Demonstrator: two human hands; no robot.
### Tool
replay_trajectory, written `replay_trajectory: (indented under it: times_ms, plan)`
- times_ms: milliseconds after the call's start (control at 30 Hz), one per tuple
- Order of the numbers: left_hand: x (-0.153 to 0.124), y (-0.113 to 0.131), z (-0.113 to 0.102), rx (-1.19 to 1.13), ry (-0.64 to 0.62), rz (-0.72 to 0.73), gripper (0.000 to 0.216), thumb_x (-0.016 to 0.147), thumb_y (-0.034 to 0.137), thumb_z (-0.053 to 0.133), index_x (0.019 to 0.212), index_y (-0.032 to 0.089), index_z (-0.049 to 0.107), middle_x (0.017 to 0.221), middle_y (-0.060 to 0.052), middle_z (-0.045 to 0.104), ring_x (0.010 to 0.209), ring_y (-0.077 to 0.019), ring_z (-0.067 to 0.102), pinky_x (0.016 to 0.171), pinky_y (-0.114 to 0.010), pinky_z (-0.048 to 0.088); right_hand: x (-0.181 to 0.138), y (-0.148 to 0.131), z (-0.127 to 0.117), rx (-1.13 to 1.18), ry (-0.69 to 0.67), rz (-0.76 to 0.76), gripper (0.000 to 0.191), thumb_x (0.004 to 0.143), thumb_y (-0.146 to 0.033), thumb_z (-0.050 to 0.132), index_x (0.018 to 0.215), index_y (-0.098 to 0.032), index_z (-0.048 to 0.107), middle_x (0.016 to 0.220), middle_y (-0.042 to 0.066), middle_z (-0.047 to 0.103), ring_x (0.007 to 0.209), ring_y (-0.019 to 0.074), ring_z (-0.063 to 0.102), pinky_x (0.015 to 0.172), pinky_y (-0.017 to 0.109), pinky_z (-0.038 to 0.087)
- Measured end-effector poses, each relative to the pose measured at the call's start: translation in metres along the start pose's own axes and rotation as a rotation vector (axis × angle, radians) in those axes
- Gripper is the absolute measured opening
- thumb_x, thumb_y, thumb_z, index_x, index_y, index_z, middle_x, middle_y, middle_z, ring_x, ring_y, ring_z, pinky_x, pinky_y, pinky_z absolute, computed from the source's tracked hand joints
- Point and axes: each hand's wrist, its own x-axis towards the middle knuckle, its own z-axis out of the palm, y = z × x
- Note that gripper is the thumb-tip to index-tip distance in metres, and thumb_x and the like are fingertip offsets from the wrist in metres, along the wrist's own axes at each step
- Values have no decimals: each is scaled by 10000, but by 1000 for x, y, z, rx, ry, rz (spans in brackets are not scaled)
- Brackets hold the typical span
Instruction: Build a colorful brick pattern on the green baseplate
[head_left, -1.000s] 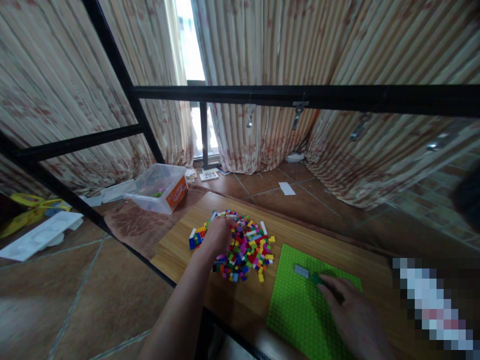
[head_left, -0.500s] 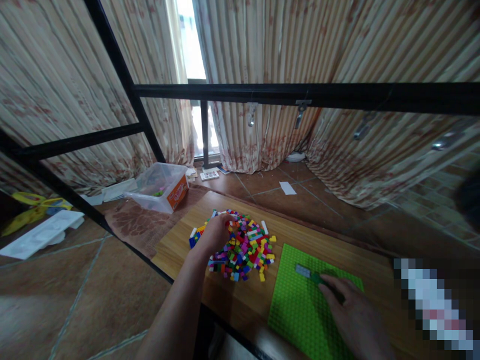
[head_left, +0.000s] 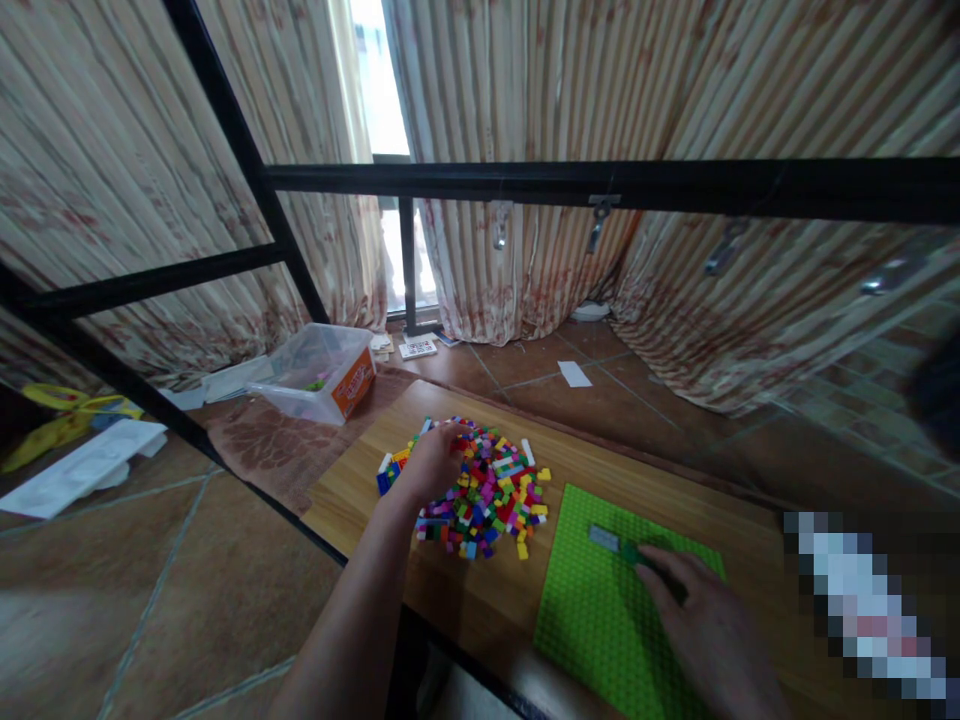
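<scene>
Over the far left part of a heap of small coloured building bricks (head_left: pixel 491 490), my left hand (head_left: pixel 436 462) is curled, fingertips down among the pieces; what they pinch, if anything, is hidden. To the right lies a bright green studded baseplate (head_left: pixel 585 610). A light grey brick (head_left: pixel 604 538) sits on it, near the far edge. My right hand (head_left: pixel 694 605) is over the baseplate, thumb and fingers closed on a dark green brick (head_left: pixel 631 551). This brick is just right of the grey one; whether they touch, I cannot tell.
Both heap and baseplate are on a low wooden table (head_left: pixel 420 400). A clear plastic box (head_left: pixel 315 385) with an orange label stands beyond its left end. A black metal frame (head_left: pixel 525 180) crosses above, with clips hanging. White packaging (head_left: pixel 90 465) lies on the tiled floor at left.
Almost nothing differs. The whole view has shifted very slightly, and both hands stay at the same places over the heap and the baseplate.
</scene>
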Motion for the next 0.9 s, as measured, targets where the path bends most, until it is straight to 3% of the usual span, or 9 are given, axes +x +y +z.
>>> replay_trajectory:
  times_ms: [267,400,533,767,900]
  plan:
    - [-1,4,-3,76,5,-45,375,829,123,491,1165,168,651,1046,-90,703,934,-198,642,875,-294,483,0,-1,0,2,15,-2,405,832,-477,429,995,-212,688,1074,84,687,1000,255,632,923,422,472]
    - [-1,9,5,150,35,64,431,785,54,470,1145,184,670,1157,-93,667,1086,-206,592,999,-308,428,0,-1,-1,5,20,-17,385,840,-461,439,991,-211,690,1071,82,688,996,251,632,920,419,471]
    - [1,14,19,258,-23,165,474,735,41,494,1123,231,690,1295,-81,583,1208,-248,493,1066,-378,373,0,-1,-1,17,28,-25,373,842,-449,448,988,-208,693,1063,83,690,980,248,638,904,415,482]
    - [6,15,32,329,-51,107,444,753,108,512,1139,246,685,1344,-86,523,1202,-274,468,1022,-419,394,-2,-3,-2,30,37,-46,340,839,-422,463,971,-212,697,1031,79,698,949,241,648,874,400,493]
    - [7,15,32,305,-59,93,394,755,99,495,1030,254,730,1340,-74,529,1237,-267,451,1050,-421,367,-2,-5,-3,41,14,-24,349,844,-419,452,982,-206,691,1039,83,690,964,242,638,890,404,482]
